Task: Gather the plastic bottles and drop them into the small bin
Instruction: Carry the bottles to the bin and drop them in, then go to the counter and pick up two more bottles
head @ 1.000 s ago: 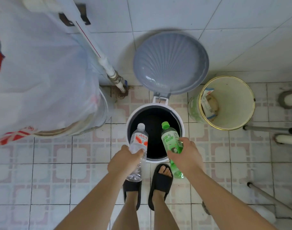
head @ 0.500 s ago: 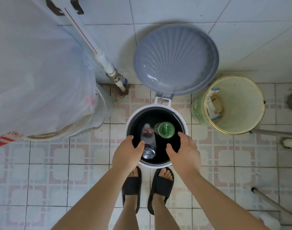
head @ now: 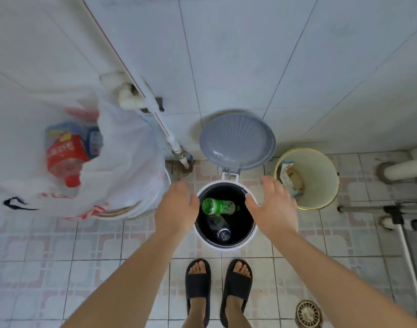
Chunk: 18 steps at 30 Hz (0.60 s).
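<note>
I see the green plastic bottle (head: 218, 206) lying on its side inside the small bin (head: 224, 245), between my two sets of fingers and below them, its cap end pointing toward my right thumb. The clear plastic bottle (head: 219, 227) lies deeper in the bin, just behind the green one toward my wrists. Both are in, so as far as this view shows the drop is done for these two.

My left hand (head: 176, 209) hovers over the bin's left rim, fingers loosely curled and holding nothing. My right hand (head: 275, 209) is spread flat over the right rim, also empty.

Beyond my fingertips the grey lid (head: 237, 140) stands raised against the tiled wall. Out past my left fingers a white plastic bag (head: 122, 162) holds a red-labelled bottle (head: 65, 159); I judge that this might be more to gather, though I cannot tell if it belongs to the task. Past my right fingers sits a cream bucket (head: 321, 181) with packaging in it.
</note>
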Available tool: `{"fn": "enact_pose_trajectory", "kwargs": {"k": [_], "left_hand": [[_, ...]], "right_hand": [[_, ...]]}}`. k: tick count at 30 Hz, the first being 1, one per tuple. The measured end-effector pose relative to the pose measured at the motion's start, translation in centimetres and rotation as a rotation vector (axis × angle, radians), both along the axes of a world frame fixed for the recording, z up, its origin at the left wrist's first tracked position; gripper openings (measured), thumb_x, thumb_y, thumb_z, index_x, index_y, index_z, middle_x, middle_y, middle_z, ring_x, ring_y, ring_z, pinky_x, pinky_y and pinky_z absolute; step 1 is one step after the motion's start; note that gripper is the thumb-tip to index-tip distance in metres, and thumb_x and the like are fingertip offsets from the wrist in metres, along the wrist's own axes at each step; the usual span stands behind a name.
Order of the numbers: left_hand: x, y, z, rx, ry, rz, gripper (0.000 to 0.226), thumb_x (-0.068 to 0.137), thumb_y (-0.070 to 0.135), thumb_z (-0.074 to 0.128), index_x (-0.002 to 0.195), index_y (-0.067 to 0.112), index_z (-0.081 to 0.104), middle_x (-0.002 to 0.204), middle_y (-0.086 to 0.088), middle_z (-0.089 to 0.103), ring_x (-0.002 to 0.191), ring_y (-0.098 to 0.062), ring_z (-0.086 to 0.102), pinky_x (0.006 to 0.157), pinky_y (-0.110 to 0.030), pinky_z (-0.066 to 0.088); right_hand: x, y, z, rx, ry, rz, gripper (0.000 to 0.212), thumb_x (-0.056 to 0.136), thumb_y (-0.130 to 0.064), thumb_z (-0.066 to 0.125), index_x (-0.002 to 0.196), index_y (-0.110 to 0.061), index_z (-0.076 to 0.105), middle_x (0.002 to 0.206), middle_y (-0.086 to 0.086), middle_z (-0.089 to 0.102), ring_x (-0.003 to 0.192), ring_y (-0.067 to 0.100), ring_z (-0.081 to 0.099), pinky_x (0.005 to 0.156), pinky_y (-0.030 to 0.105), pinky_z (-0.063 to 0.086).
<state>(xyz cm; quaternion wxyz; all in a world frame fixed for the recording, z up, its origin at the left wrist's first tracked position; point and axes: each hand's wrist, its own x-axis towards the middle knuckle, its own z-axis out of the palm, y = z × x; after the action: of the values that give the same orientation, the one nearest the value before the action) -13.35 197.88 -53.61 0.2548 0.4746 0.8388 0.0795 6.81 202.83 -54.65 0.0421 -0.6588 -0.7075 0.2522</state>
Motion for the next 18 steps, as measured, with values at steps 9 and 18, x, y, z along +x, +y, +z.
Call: {"fn": "enact_pose_trajectory", "kwargs": {"k": [9,18], "left_hand": [[-1.9,3.6,19.3,0.301,0.311,-0.167,0.051,0.089,0.025,0.047,0.136,0.007,0.038,0.143,-0.014,0.041,0.120,-0.034,0.046,0.089,-0.042,0.044],[-2.7,3.7,36.6,0.666,0.441,-0.233,0.046,0.085,0.014,0.054,0.127,-0.001,0.049,0.131,-0.021,0.053,0.122,-0.036,0.049,0.096,-0.047,0.042]], "right_hand": [[-0.6,2.6,17.5,0.294,-0.010,0.098,0.062,0.089,-0.050,0.042,0.141,-0.019,0.033,0.146,0.000,0.039,0.137,0.021,0.029,0.112,0.041,0.022],[0.0,2.4,35.5,0.605,-0.017,0.038,0.064,0.092,-0.052,0.030,0.146,-0.017,0.025,0.155,0.003,0.024,0.145,0.019,0.009,0.117,0.038,0.004]]}}
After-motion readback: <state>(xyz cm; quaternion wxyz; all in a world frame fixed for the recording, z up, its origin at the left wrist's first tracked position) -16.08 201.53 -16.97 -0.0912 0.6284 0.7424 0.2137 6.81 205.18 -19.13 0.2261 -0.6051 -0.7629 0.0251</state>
